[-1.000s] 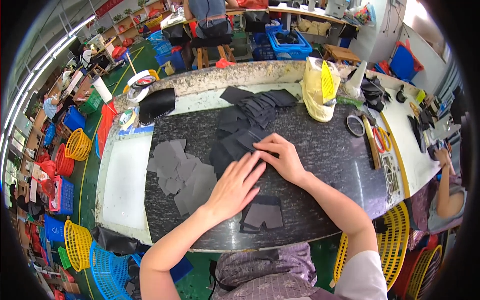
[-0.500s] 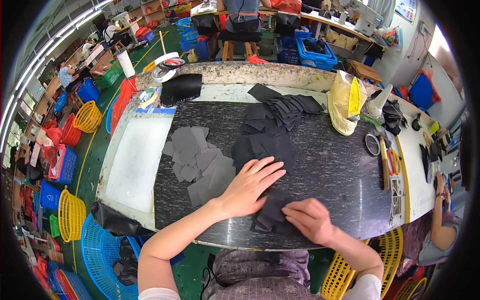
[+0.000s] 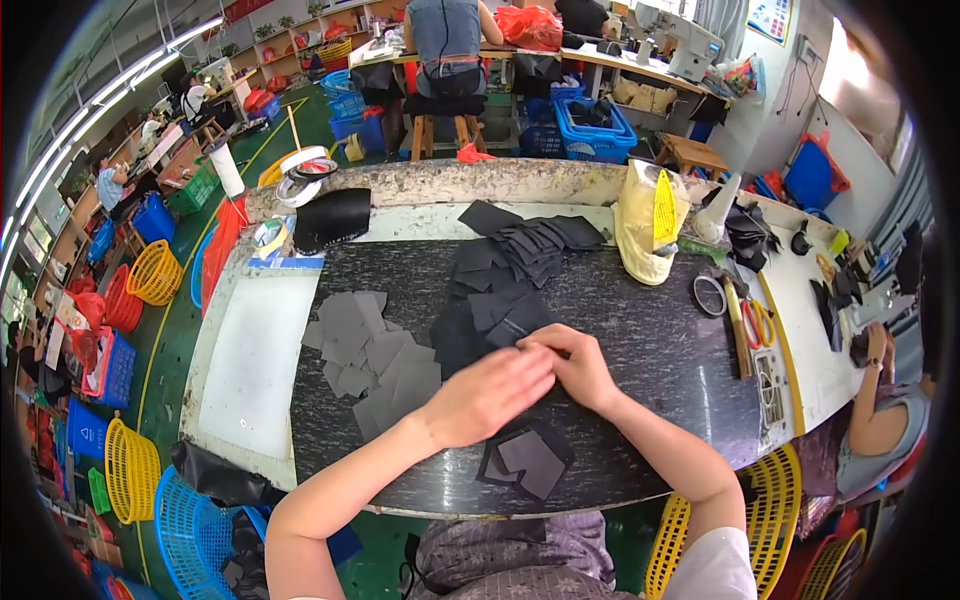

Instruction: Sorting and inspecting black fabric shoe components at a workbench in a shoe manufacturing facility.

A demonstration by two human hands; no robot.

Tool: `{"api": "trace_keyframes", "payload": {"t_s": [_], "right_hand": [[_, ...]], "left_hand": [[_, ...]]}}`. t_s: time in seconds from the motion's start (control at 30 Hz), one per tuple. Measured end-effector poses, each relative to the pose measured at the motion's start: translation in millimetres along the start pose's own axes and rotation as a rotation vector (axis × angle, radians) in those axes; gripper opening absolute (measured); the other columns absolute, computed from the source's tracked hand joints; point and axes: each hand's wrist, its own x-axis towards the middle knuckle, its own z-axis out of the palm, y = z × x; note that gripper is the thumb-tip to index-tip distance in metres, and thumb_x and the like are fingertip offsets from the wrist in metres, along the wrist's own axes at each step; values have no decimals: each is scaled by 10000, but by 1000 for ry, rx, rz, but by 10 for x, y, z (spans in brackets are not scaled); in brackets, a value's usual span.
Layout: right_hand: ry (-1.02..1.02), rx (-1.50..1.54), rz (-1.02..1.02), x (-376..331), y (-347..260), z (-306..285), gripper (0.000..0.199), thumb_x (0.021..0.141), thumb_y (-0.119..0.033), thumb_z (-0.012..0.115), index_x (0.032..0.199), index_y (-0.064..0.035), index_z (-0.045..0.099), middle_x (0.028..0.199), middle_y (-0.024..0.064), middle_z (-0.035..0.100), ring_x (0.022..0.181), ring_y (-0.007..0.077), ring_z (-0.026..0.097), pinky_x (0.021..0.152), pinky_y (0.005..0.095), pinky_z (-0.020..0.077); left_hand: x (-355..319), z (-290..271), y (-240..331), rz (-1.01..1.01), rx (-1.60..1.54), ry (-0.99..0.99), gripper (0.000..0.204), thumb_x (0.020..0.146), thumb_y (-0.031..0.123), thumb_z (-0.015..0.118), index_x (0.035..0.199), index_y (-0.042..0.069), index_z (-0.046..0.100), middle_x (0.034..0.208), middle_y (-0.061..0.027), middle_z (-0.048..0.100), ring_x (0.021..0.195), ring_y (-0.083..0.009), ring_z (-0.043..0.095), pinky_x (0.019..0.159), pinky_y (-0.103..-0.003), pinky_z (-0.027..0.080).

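Observation:
My left hand [image 3: 488,396] and my right hand [image 3: 582,366] meet at the near end of a long pile of black cut pieces [image 3: 500,285] on the dark stone slab [image 3: 660,350]. My right fingers curl on the edge of one black piece there. My left hand lies flat beside them, fingertips touching the same spot. A spread of grey cut pieces [image 3: 368,352] lies left of my left hand. A small stack of dark pieces [image 3: 528,462] sits at the slab's front edge, under my forearms.
A yellow bag [image 3: 648,222] stands at the back right, with a tape ring [image 3: 708,295] and scissors [image 3: 760,325] beside it. A white board [image 3: 255,360], a black roll [image 3: 335,220], tape rolls [image 3: 300,165]. Baskets [image 3: 130,470] on the floor. Another person [image 3: 880,420] works at right.
My right hand has come back from the small stack at the front edge up to the black pile. My left hand stayed near the middle, now touching the right.

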Motion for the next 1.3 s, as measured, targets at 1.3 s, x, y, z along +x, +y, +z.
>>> {"api": "trace_keyframes", "payload": {"t_s": [1.3], "right_hand": [[-53, 162, -19, -653, -818, -102, 154, 924, -118, 693, 987, 21, 711, 866, 55, 678, 760, 141, 651, 661, 287, 544]], "left_hand": [[-528, -673, 566, -670, -325, 296, 445, 826, 47, 679, 1257, -24, 598, 1348, -206, 573, 1228, -344, 554, 1054, -433, 411]]}}
